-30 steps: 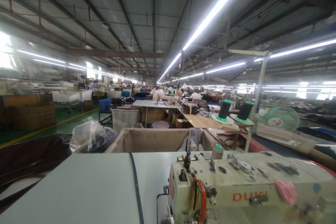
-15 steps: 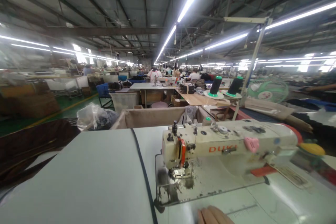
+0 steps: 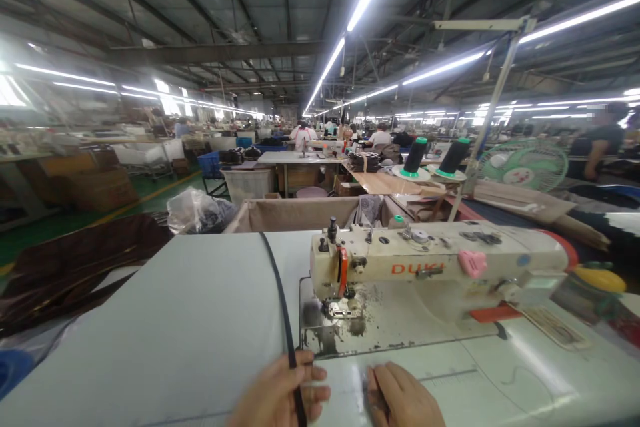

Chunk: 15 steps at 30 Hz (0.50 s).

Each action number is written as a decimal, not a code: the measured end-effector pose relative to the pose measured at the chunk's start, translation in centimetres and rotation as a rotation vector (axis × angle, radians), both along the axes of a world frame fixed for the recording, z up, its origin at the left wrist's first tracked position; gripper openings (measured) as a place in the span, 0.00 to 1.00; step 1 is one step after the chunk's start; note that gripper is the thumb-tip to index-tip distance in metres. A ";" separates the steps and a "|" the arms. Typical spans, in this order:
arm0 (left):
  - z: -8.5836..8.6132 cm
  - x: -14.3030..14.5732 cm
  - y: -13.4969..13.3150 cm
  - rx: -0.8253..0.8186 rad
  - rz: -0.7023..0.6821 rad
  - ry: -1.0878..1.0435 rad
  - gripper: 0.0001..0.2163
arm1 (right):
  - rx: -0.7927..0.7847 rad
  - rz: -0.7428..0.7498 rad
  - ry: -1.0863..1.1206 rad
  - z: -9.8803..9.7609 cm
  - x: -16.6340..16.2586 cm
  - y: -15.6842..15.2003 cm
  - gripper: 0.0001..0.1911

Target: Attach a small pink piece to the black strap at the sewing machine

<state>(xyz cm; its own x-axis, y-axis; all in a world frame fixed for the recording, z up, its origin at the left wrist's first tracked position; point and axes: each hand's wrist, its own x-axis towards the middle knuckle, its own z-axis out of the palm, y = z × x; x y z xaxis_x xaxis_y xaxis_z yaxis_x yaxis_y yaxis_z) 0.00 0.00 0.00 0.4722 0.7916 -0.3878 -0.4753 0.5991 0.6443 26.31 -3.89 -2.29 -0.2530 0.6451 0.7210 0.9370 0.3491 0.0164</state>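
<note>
Sewing machine [image 3: 445,247] on counter [image 3: 175,320], strip [image 3: 283,303] to its left. Bin [image 3: 300,215] behind counter, plastic bag [image 3: 187,210] left of bin. Thread cones [image 3: 414,159] behind machine, fan [image 3: 523,170] right of them.

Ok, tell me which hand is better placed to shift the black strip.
Likely the left hand: the black strip runs across it. The right hand is off to the right, apart from the strip, in front of the sewing machine.

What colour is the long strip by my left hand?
The strip is black or nearly so; the head view shows it best.
</note>
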 end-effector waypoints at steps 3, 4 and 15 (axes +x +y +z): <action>1.5 1.1 3.4 -0.020 0.146 0.141 0.10 | 0.027 0.005 0.026 -0.2 0.0 0.2 0.16; 1.9 1.2 4.6 0.020 0.158 0.206 0.08 | 0.037 0.001 0.033 -0.3 -0.1 0.2 0.16; 0.8 0.8 15.6 0.437 0.058 0.940 0.10 | 0.073 0.015 0.029 -1.7 0.2 0.7 0.17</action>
